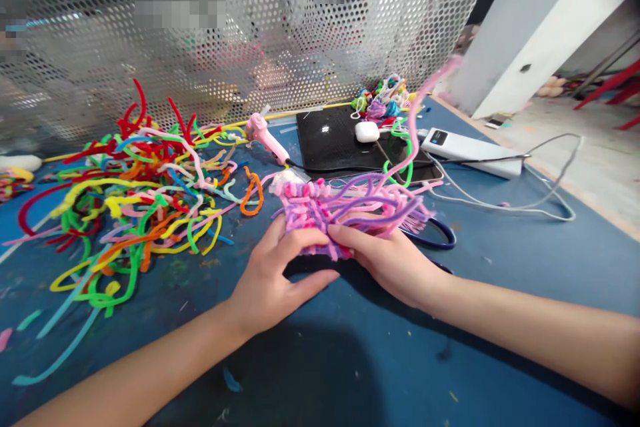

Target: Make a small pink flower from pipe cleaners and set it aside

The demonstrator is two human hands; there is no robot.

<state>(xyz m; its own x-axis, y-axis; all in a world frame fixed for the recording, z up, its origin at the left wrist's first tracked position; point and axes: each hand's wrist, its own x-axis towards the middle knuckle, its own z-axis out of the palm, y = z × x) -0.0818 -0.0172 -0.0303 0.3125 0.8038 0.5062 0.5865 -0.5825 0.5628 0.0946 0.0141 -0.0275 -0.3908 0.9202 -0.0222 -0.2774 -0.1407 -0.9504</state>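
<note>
A woven piece of fuzzy pink, magenta and purple pipe cleaners (299, 210) is held up just above the blue table between both hands. My left hand (277, 277) grips its left and lower edge; the index finger lies across the front, the thumb stretches out below, and the other fingers are hidden. My right hand (393, 260) pinches the right side, its thumb pressed on the front and its fingers behind. Loose purple strands (395, 210) trail off to the right over that hand. One long pink strand (414, 123) rises up and to the right.
A tangled heap of colourful pipe cleaners (145, 213) covers the table's left side. Behind the hands lie a pink handheld device (267, 137), a black tablet-like slab (325, 140), a white earbud case (367, 131) and a white power bank (473, 152) with cables. Perforated metal (280, 27) borders the back.
</note>
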